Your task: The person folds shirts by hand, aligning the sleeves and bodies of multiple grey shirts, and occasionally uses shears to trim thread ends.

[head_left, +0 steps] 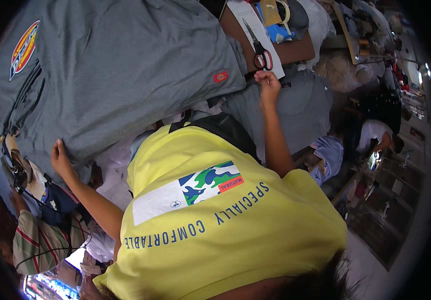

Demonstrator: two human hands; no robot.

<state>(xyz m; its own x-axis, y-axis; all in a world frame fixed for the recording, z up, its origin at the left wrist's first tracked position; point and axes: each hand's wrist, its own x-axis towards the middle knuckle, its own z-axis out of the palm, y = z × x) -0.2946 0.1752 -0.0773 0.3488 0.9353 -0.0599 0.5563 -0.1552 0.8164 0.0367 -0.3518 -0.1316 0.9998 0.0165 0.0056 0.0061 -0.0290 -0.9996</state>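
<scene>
Both hands press flat on grey garment.

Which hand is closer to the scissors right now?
Right. The right hand is just below the red handles of the scissors, not touching them. The left hand lies far off on the grey shirt's opposite edge.

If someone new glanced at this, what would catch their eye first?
A person in a bright yellow shirt fills the lower middle, with a white, blue and green print on it. Above spreads a large grey garment, the left hand on its lower edge and the right hand at its right corner. Red-handled scissors lie just above that hand.
</scene>
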